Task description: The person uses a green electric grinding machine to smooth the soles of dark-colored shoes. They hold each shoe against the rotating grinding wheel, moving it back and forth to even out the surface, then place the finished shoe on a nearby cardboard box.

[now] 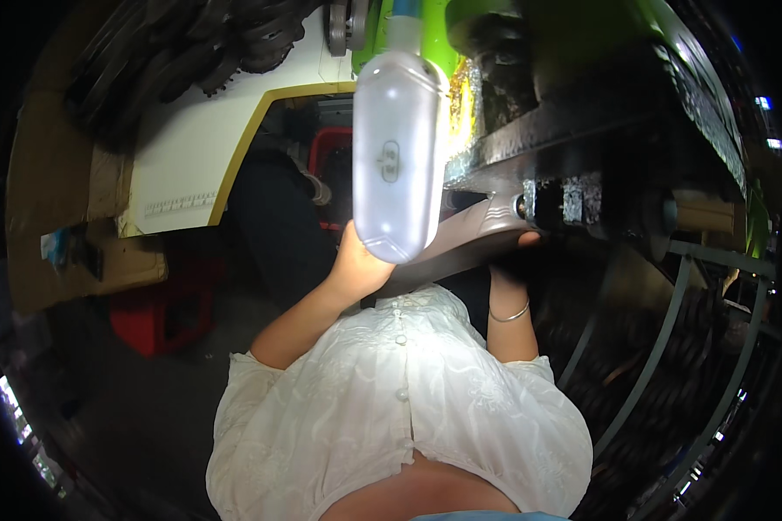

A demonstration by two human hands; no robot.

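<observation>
A grey cast metal arm (482, 227) juts out from the black underside of a green machine (582, 130). My left hand (356, 262) grips the arm's near end from below, partly hidden behind a white translucent oblong device (400, 156) that hangs close to the camera. My right hand (514, 253) reaches up under the arm near its joint with the black block. Its thumb lies on the metal and its fingers are lost in shadow. A thin silver bangle (509, 314) circles my right wrist. My white buttoned blouse (400, 408) fills the lower middle.
A white panel with a yellow edge (191, 165) stands at the left, with dark toothed sprockets (235, 43) above it. Cardboard (52, 191) and red crates (161, 313) sit at the left on the dark floor. Grey metal bars (660, 347) and a black track run along the right.
</observation>
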